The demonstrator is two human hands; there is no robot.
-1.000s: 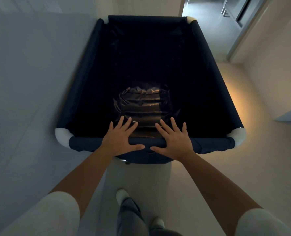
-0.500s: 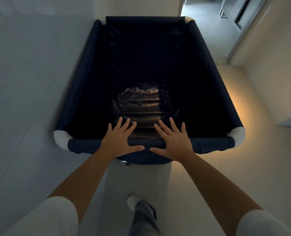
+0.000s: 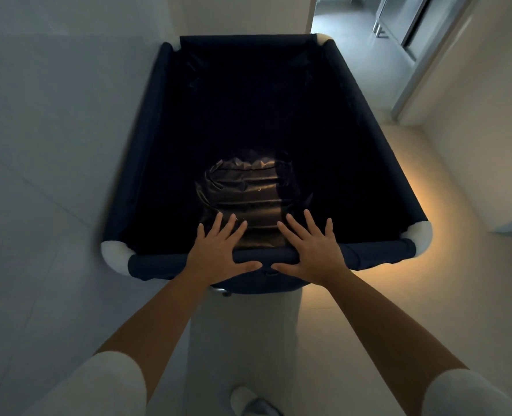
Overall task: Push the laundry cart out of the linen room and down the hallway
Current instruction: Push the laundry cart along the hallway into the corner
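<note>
Wall [image 3: 54,145] is running just beside L side of laundry cart [image 3: 147,130]. L hand [image 3: 218,253] is pressing near rail [image 3: 265,253], fingers straight & spread; R hand [image 3: 311,253] is pressing likewise just beside. Black bag [image 3: 245,190] is lying inside by near edge.

Navy cart [image 3: 377,139]; glossy black bag [image 3: 242,190]; white sleeves [image 3: 111,382].
</note>
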